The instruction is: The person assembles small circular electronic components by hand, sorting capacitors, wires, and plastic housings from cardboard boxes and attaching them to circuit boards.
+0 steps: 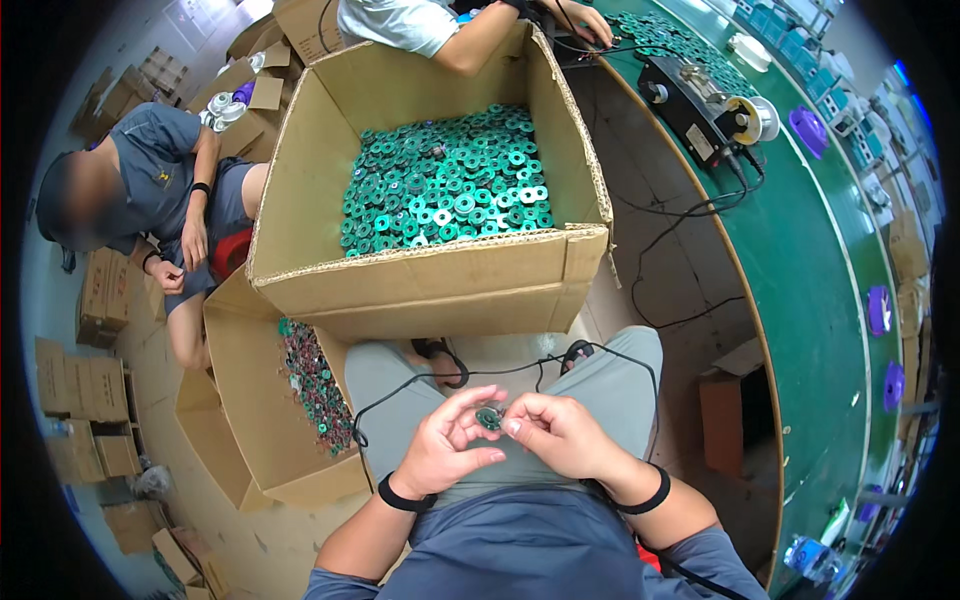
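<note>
Above my lap, my left hand (pixel 440 448) holds a small round green circuit board (pixel 489 417) at its fingertips, the thumb stretched out below it. My right hand (pixel 565 436) is closed in a pinch at the board's right edge. Whatever lies between its thumb and forefinger is too small to make out. Beyond my knees stands a large open cardboard box (pixel 430 290), with a heap of similar green ring-shaped boards (pixel 450 185) inside. To the left of my leg, a second cardboard box (pixel 265 400) contains green boards mixed with reddish wires (pixel 315 385).
On the right runs a long green workbench (pixel 800 370) bearing a black device (pixel 690 110), a spool (pixel 757 120) and purple parts (pixel 808 132). A black cable (pixel 600 347) crosses over my legs. One person (pixel 165 190) sits at left; another person's arm (pixel 480 40) shows behind the big box.
</note>
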The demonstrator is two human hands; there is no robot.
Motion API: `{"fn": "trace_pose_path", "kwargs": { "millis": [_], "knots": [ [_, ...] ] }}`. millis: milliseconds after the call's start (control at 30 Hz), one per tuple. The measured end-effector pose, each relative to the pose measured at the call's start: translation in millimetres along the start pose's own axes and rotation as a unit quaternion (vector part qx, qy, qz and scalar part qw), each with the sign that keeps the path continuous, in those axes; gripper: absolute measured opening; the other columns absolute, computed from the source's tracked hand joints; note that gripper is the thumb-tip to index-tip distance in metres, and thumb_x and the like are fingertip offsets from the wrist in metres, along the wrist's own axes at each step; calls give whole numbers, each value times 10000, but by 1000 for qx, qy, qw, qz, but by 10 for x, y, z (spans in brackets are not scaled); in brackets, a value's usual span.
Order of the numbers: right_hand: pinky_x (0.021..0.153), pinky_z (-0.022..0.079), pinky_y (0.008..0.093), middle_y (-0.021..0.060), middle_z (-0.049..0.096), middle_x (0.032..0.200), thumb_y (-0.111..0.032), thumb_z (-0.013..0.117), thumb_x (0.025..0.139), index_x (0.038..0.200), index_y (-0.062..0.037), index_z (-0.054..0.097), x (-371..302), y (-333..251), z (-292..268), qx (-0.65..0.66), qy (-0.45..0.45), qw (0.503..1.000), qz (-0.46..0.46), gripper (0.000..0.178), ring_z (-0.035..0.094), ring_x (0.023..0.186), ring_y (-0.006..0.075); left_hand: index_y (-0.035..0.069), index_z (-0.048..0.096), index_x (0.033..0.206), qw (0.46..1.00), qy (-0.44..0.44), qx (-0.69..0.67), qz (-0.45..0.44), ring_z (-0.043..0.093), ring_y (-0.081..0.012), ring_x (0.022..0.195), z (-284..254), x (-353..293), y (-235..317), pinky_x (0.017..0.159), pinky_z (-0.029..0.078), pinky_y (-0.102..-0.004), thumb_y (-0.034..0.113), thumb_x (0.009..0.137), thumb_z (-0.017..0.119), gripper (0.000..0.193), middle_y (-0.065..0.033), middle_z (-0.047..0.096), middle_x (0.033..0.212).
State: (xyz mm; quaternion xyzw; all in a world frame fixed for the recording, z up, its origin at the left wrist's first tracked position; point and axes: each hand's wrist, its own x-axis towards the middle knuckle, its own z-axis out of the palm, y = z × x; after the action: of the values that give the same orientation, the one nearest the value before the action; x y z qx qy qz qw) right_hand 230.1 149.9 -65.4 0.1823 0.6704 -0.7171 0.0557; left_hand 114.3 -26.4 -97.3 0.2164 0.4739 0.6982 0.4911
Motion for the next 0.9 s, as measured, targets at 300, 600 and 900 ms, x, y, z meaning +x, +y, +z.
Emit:
{"fn": "trace_pose_path", "kwargs": {
  "millis": [300, 600, 900],
  "knots": [
    [516, 389, 283, -8, 525, 611, -161, 614, 975, 949, -26, 629, -17, 72, -38, -75, 7, 997, -21, 138, 456, 567, 59, 8, 684, 1144, 953, 75, 288, 59, 667, -145, 865, 5, 5, 87, 729, 548, -271, 20, 750, 835, 422, -85, 686, 1004],
    [541, 463, 369, 135, 607, 652, -122, 624, 917, 917, -18, 630, -10, -111, -32, -138, 32, 987, -69, 103, 606, 561, 277, 15, 700, 1132, 908, 65, 405, 86, 672, -167, 802, 74, 51, 252, 720, 545, -278, 72, 713, 865, 454, -86, 695, 948],
    [542, 460, 365, 127, 601, 652, -115, 625, 918, 911, -18, 625, -19, -85, 3, -120, 32, 985, -117, 97, 602, 569, 274, 7, 684, 1173, 967, 68, 235, 76, 644, -140, 871, -25, 38, 127, 731, 531, -270, 70, 744, 856, 467, -66, 680, 1033]
  ]
}}
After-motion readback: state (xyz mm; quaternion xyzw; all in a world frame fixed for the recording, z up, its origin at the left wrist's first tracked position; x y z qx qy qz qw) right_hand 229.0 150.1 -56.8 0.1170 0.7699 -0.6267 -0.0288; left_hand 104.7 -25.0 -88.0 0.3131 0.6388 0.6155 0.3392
